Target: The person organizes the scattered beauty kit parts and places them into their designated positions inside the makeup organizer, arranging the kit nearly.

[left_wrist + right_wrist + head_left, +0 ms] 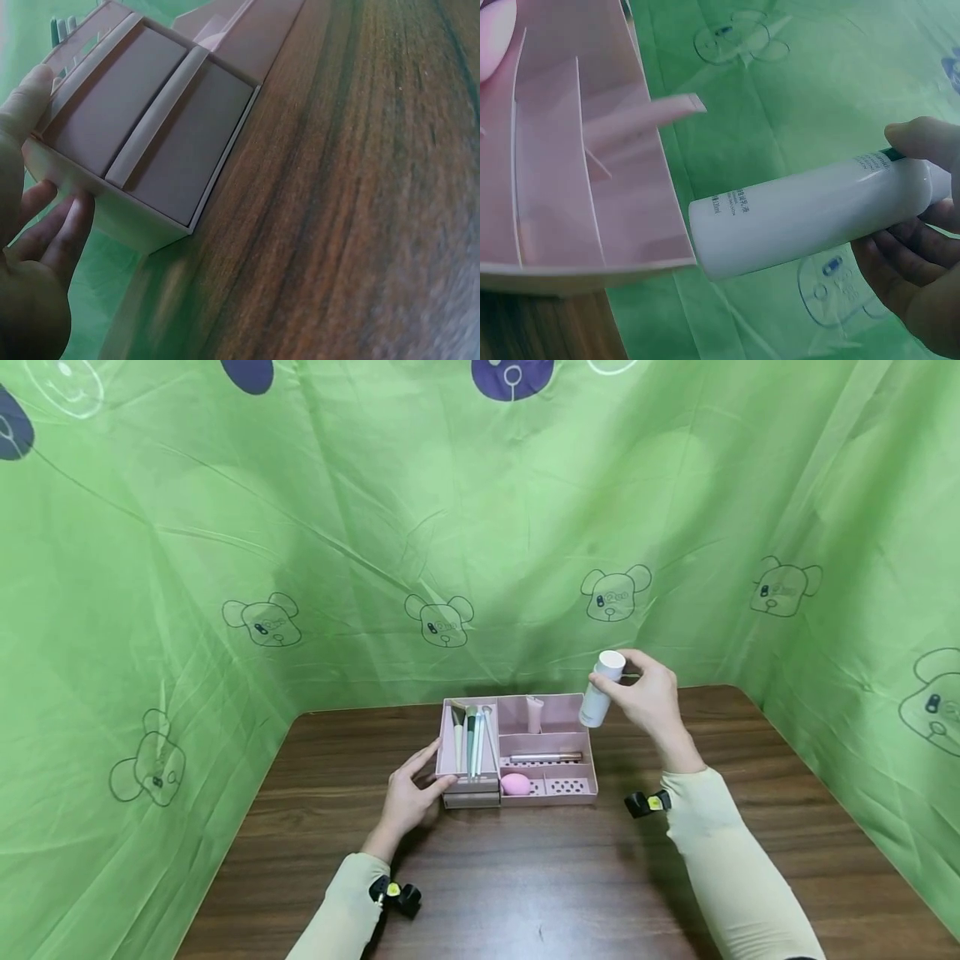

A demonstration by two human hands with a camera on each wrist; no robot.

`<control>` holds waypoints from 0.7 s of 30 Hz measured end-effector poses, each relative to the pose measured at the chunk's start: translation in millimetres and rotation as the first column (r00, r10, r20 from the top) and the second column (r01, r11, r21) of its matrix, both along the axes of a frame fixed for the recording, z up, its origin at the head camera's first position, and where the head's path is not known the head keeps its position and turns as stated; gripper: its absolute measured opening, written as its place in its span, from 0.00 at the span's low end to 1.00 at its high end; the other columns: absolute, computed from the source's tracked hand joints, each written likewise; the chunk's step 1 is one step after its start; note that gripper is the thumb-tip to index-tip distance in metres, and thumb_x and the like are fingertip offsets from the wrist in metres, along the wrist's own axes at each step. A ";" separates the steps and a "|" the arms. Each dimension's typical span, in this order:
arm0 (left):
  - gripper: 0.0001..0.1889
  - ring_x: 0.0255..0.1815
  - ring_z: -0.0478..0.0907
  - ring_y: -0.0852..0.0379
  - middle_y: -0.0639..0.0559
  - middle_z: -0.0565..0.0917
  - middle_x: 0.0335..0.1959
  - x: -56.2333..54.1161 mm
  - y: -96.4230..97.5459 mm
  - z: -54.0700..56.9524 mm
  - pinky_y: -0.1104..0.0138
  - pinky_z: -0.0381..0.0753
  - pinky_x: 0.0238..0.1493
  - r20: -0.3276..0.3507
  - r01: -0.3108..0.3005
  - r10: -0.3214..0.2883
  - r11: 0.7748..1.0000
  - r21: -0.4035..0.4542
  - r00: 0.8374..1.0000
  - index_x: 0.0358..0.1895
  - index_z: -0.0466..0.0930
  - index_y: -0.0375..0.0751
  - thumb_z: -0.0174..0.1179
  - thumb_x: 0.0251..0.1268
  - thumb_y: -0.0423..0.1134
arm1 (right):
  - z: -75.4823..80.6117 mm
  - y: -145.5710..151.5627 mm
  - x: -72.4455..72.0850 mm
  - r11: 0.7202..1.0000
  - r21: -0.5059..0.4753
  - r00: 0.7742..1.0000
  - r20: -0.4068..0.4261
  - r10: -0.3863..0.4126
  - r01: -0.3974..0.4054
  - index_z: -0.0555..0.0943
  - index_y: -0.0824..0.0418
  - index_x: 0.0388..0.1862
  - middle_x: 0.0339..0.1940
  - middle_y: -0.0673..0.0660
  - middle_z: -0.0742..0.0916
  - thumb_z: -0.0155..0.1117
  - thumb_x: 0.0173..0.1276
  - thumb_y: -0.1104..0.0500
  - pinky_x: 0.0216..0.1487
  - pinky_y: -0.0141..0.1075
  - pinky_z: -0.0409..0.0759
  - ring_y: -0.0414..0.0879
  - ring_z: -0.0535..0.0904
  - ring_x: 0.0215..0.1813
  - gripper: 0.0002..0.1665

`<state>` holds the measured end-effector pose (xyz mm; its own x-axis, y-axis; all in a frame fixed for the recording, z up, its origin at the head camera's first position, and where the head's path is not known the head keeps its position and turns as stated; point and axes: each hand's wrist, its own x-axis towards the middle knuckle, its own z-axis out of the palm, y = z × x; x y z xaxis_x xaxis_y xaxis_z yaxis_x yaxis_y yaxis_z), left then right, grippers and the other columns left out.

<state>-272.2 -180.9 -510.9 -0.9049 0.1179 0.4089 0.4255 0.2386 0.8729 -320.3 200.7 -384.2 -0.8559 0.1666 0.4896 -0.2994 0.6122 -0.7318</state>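
My right hand (651, 697) grips a white bottle (810, 206) near its capped top, thumb on one side and fingers on the other. In the head view the bottle tilts, its base close by the right rear corner of a pink cosmetics organizer (594, 777). Dark print marks its side. At the organizer's left front corner, my left hand (406, 795) rests with fingertips against the side wall and thumb at the top edge, as the left wrist view shows. Makeup brushes (472, 739) lie in the left section, above two drawers (184, 142).
A pink tube (534, 714) stands in the organizer's rear compartment. The middle one holds a slim metallic tube (546, 757), and a pink makeup sponge (516, 784) sits in front. A brown wooden table (525, 877) supports the organizer. Green printed cloth (525, 527) hangs around three sides.
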 end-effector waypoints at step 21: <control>0.34 0.62 0.75 0.44 0.45 0.76 0.65 -11.1 -4.3 -23.6 0.61 0.83 0.56 0.014 -0.021 0.021 0.999 0.026 1.000 0.66 0.74 0.48 0.73 0.53 0.38 | -32.1 -19.7 -25.6 0.998 0.051 0.997 0.075 0.032 -0.036 0.81 0.58 0.54 0.46 0.60 0.88 0.78 0.52 0.44 0.51 0.51 0.81 0.57 0.83 0.47 0.33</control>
<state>-283.4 -185.1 -534.5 -0.9126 0.0883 0.3992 0.4087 0.2245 0.8846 -345.9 181.1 -416.3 -0.8948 0.1124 0.4321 -0.2671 0.6408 -0.7198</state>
